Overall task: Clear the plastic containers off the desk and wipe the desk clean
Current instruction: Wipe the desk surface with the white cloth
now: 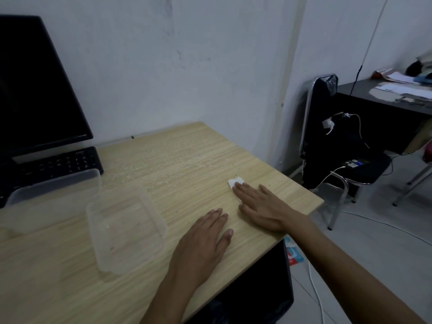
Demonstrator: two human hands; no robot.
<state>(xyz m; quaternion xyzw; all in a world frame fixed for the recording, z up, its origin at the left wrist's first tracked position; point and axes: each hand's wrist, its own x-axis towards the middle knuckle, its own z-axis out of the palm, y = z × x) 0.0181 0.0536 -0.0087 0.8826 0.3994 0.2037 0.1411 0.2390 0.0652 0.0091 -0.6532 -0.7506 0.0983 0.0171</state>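
Left hand (pixel 203 239) beside container (pixel 126 232)

Dim room: scuffed white wall (pixel 163 66), pale tiled floor (pixel 374 242), black chair (pixel 327 136) beside dark cluttered desk (pixel 385 101).

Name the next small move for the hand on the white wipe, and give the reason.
Probably sweep the right hand, its flat fingers pressing the white wipe, toward the back of the desk, where pale specks show. The two plastic containers sit off to its left.
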